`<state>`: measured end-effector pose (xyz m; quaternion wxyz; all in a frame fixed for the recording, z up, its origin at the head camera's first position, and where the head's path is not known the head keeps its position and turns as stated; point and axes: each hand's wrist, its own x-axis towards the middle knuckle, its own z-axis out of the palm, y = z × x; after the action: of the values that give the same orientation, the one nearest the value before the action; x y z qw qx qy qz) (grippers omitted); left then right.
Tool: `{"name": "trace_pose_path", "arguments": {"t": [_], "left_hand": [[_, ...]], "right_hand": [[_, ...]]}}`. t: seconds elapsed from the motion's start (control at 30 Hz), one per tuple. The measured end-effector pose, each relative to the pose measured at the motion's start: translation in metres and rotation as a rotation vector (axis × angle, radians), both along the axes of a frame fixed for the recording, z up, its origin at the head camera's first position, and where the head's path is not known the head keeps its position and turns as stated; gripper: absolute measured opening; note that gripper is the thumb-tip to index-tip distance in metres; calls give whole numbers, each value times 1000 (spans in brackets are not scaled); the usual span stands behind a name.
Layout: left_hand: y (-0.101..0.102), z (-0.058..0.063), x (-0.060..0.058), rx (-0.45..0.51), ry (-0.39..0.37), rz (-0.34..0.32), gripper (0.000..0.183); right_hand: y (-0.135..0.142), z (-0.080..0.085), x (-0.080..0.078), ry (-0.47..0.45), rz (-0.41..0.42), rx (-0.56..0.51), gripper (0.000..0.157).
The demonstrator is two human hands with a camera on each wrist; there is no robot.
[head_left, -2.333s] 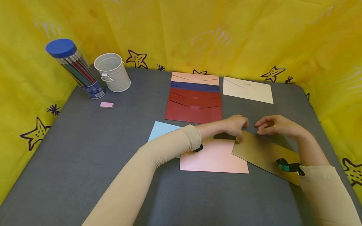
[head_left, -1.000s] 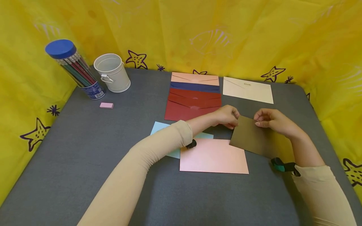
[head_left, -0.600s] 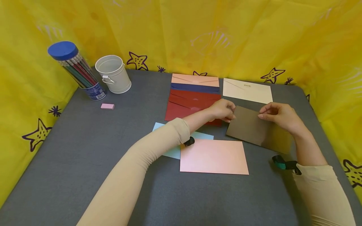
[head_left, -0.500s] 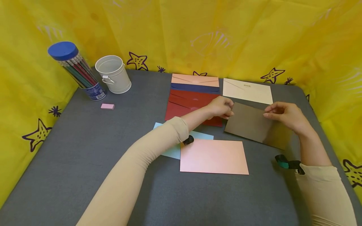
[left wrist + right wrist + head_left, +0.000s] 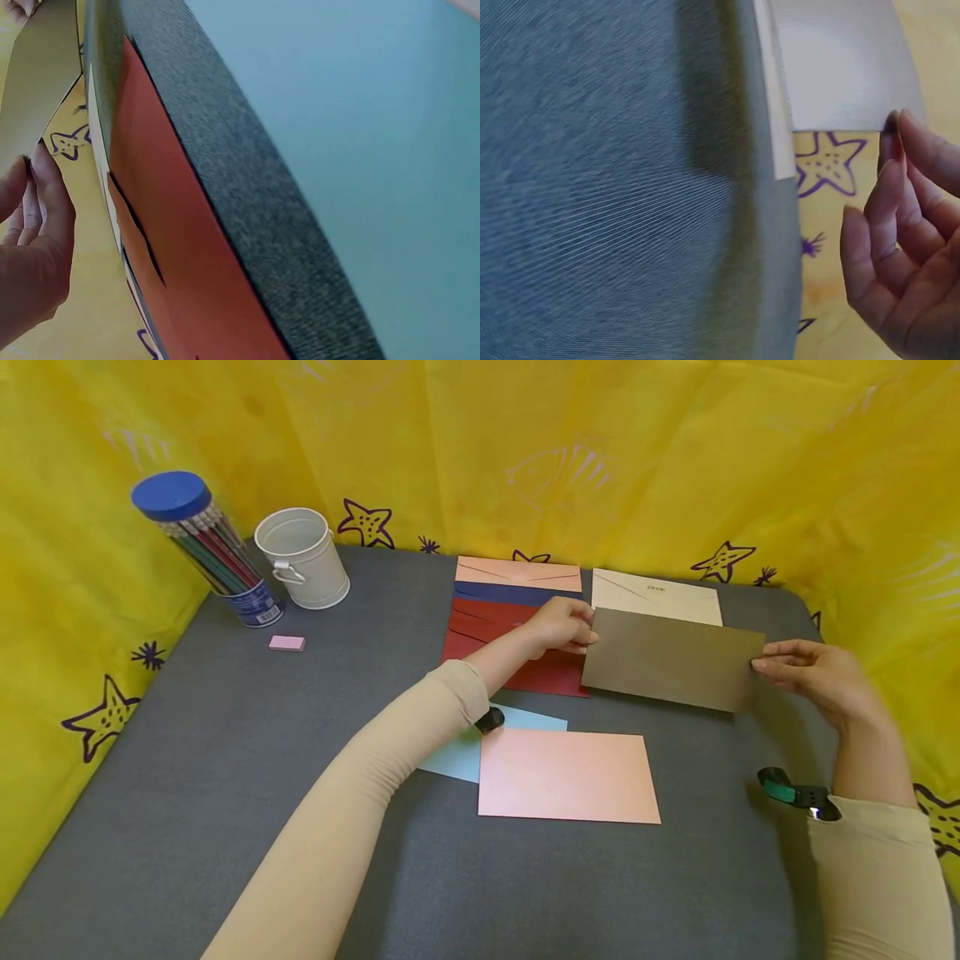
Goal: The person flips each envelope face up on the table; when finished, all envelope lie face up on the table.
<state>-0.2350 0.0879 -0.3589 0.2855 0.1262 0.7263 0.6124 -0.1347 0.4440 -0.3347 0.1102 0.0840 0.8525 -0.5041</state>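
A brown-gold envelope [image 5: 667,660] is raised off the table, its plain side facing me. My left hand [image 5: 558,625] pinches its left end, thumb and fingers meeting at the edge in the left wrist view. At the opposite end, my right hand [image 5: 813,677] pinches the edge between thumb and fingertip; the other fingers are loosely bent in the right wrist view. Behind it a cream envelope [image 5: 656,593] is partly covered. Red envelopes [image 5: 551,677] lie under my left hand and forearm, below a navy envelope [image 5: 495,592] and a peach envelope [image 5: 517,572].
Nearer me, a pale pink envelope [image 5: 567,777] overlaps a light blue envelope [image 5: 532,720], which my left sleeve partly hides. At the back left stand a blue-lidded tub of pencils [image 5: 210,547] and a white pail [image 5: 311,568]. A pink eraser [image 5: 287,643] lies before them.
The brown-gold envelope has come up off the pale pink one and moved toward the back, now nearly level. My right hand has shifted along its top edge to the right end.
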Motion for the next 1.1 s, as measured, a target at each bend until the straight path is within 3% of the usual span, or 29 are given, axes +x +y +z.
{"name": "trace_pose_path", "arguments": {"t": [0.13,0.27,0.37,0.53,0.77,0.87,0.97,1.1], "left_hand": [[0,-3,-2,25,-37,18,25],[1,-4,-1,66,-92,57,29],[2,-4,0,94,-121,77,30],[2,-3,1,75,-85,106,24],[5,0,1,71,-8,155,23],[7,1,1,88,-7,179,23],[9,-1,1,110,-6,209,22],[10,-3,0,90,25,244,20]], "right_hand": [[5,-7,2,-54,-19,-148,20],[10,-14,4,-35,-9,-492,25],[14,-18,4,-17,8,-651,29],[13,-19,2,-5,-14,-729,27],[11,-20,2,72,-106,-906,27],[11,-22,2,87,-77,-974,30],[11,-24,1,84,-60,-975,33],[9,-24,0,75,-101,-937,34]]}}
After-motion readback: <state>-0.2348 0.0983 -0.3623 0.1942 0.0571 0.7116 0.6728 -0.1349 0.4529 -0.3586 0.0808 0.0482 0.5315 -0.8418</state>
